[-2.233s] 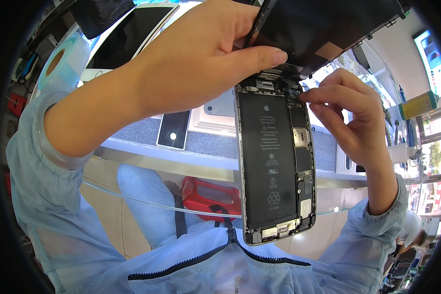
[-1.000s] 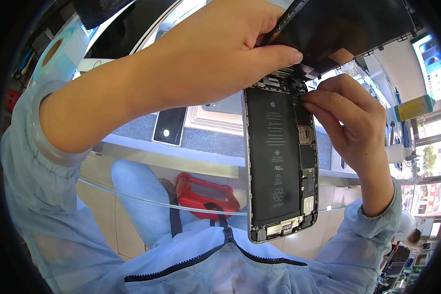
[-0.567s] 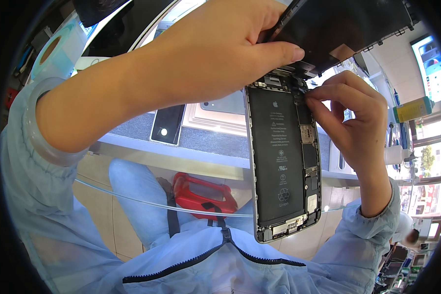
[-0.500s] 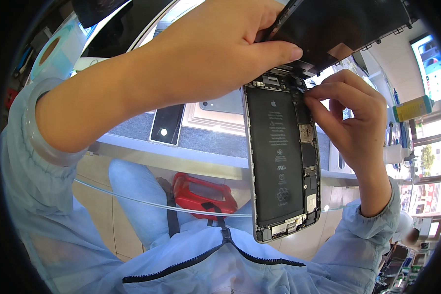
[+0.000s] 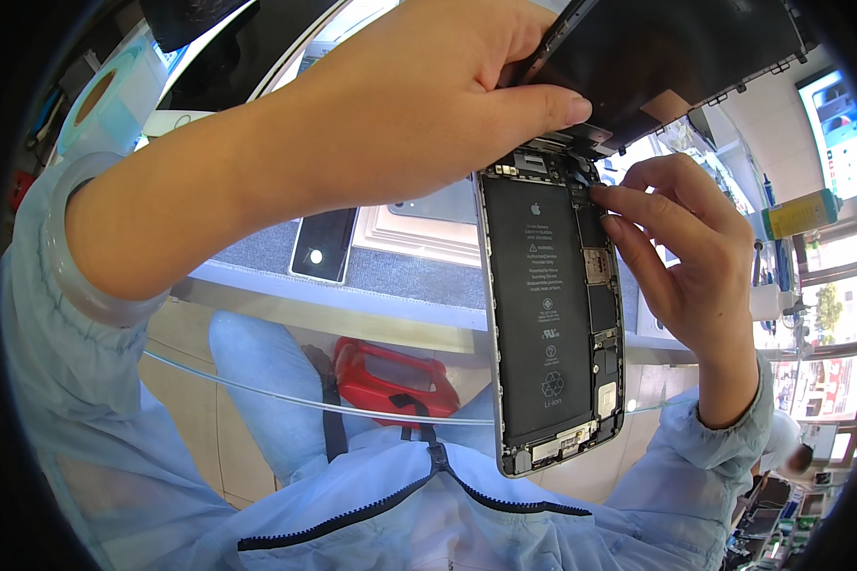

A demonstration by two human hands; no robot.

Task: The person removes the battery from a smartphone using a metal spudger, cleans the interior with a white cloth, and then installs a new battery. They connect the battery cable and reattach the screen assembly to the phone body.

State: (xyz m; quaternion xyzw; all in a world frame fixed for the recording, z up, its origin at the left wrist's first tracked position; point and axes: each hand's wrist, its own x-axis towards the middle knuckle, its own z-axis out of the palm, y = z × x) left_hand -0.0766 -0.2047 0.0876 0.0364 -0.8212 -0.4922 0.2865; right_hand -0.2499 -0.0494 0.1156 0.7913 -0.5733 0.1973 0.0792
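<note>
An opened smartphone (image 5: 543, 314) hangs upright above the table's front edge, its inside facing me with the black battery (image 5: 540, 285) and circuit parts showing. My left hand (image 5: 467, 100) grips it at the top, thumb lying on the inner side of the lifted screen (image 5: 671, 71). The other left fingers are hidden behind. The screen tilts up and to the right, close to the phone's top end. With its index fingertip, my right hand (image 5: 690, 228) touches the upper right of the phone's inside, near the connectors. Its thumb stands a little apart below, and I see nothing between them.
Behind the phone, a dark phone (image 5: 324, 243) lies on the grey mat (image 5: 405, 243) beside stacked pale boxes (image 5: 419, 238). A yellow-labelled bottle (image 5: 800, 214) is at the right. A roll of film (image 5: 105, 100) stands far left. Below the table edge, a red case (image 5: 390, 381) sits at my lap.
My right thumb has parted from the index finger, which now presses on the phone's upper right inside. The phone has shifted slightly down and right.
</note>
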